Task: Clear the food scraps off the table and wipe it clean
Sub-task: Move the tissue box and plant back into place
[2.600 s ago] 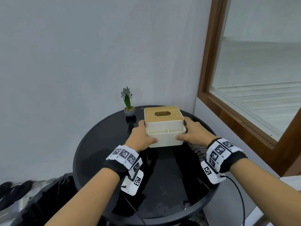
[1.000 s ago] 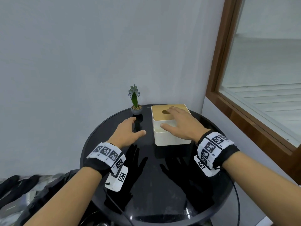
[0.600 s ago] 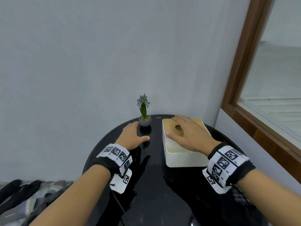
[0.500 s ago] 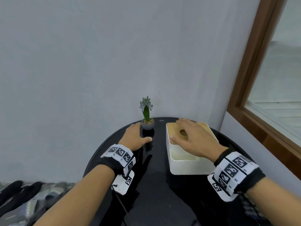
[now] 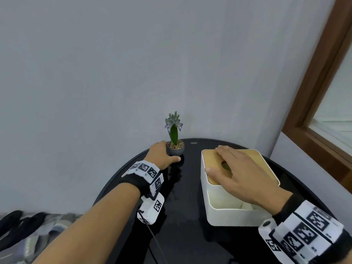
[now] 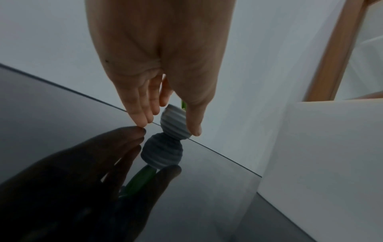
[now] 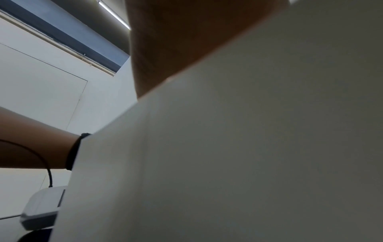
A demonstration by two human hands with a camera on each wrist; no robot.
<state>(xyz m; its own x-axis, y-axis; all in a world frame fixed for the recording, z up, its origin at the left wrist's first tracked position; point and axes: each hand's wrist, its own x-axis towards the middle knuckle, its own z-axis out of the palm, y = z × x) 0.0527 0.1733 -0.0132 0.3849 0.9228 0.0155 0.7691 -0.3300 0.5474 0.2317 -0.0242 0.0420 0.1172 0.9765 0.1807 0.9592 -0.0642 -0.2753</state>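
Observation:
The round black glossy table (image 5: 181, 225) carries a small grey ribbed plant pot (image 5: 175, 149) at its far edge and a white tissue box (image 5: 228, 212) with a wooden lid on the right. My left hand (image 5: 168, 152) holds the pot. In the left wrist view the pot (image 6: 175, 124) sits between the thumb on its right and the fingers (image 6: 140, 114) on its left, whose tips touch the table (image 6: 62, 106). My right hand (image 5: 228, 168) lies flat on the wooden lid with its fingers spread over the slot. No scraps show on the tabletop.
A grey wall stands just behind the table's far rim. A brown wooden window frame (image 5: 314, 103) runs along the right. Dark bags and fabric (image 5: 24, 231) lie on the floor at the lower left. The tissue box (image 6: 331, 155) stands close to the right of the pot.
My left hand has slid forward along the table and its thumb and fingers have come round the plant pot. The right hand moved from the box's side onto its lid and stays there.

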